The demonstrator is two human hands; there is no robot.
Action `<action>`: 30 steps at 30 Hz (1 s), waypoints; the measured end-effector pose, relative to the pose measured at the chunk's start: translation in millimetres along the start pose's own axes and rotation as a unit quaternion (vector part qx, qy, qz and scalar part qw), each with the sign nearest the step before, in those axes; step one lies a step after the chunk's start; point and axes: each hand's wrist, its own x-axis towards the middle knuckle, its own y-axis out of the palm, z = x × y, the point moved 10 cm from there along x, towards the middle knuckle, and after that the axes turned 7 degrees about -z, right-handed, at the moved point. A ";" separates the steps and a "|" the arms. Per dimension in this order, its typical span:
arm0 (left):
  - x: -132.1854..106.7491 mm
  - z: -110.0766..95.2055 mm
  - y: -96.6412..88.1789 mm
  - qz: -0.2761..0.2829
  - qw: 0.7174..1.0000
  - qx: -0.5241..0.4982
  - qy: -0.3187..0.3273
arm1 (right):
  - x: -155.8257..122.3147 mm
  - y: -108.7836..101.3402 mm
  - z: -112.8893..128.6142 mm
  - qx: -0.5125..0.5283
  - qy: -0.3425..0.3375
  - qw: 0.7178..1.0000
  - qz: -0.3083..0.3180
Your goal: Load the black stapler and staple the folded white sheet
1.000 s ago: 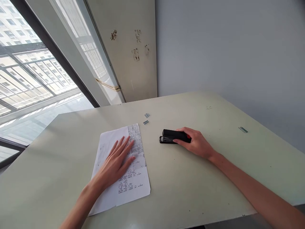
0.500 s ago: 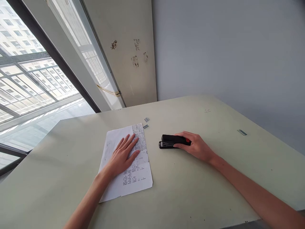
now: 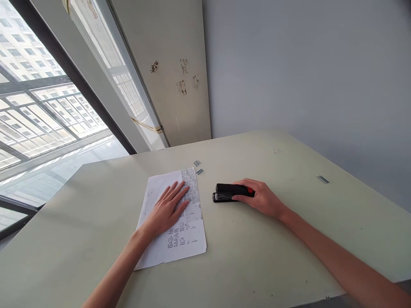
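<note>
My left hand (image 3: pixel 170 207) lies flat with fingers spread on a printed sheet of paper (image 3: pixel 188 252). The sheet has a dense block of print at its upper right and lines of text lower down; whether more sheets lie beneath I cannot tell. To the right of the paper, my right hand (image 3: pixel 261 197) is closed around the rear of a black stapler (image 3: pixel 228 189) with a red patch. The stapler rests on the table, apart from the paper, its front end pointing left. Part of its rear is hidden by my fingers.
Two small staple strips (image 3: pixel 199 172) lie just past the paper's top right corner. Another staple strip (image 3: pixel 323 179) is far right on the pale table (image 3: pixel 257 252). A grey wall (image 3: pixel 305 64) borders the table at the back, and a window (image 3: pixel 41 98) stands at left.
The paper has turned and shifted slightly to the right under my left hand, closer to the stapler. My right hand keeps its hold, and the view has tilted a little.
</note>
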 end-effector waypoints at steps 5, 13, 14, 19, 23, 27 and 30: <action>-1.9 1.5 -8.2 -0.018 1.000 -0.006 -0.010 | -0.3 2.7 -0.3 0.006 0.018 0.999 0.027; 14.1 -63.3 -7.3 -0.111 0.989 -0.081 0.046 | -0.5 -9.3 -16.6 0.049 0.091 0.993 -0.055; 17.3 -70.5 -4.9 -0.117 0.988 -0.089 0.046 | -0.3 -9.0 -18.7 0.053 0.093 0.993 -0.055; 30.3 -84.6 4.6 -0.123 0.983 -0.135 0.018 | 0.4 -5.1 -24.9 0.072 0.099 0.991 -0.045; 30.4 -82.0 -0.8 -0.114 0.962 -0.248 -0.004 | 0.7 -1.9 -23.6 0.077 0.110 0.990 -0.034; 25.8 -59.9 -15.1 -0.165 0.912 -0.364 -0.092 | 0.7 -3.6 -21.5 0.054 0.123 0.991 -0.018; 22.3 -41.2 -20.1 -0.212 0.876 -0.402 -0.164 | 0.2 -0.9 -15.3 0.014 0.093 0.995 0.032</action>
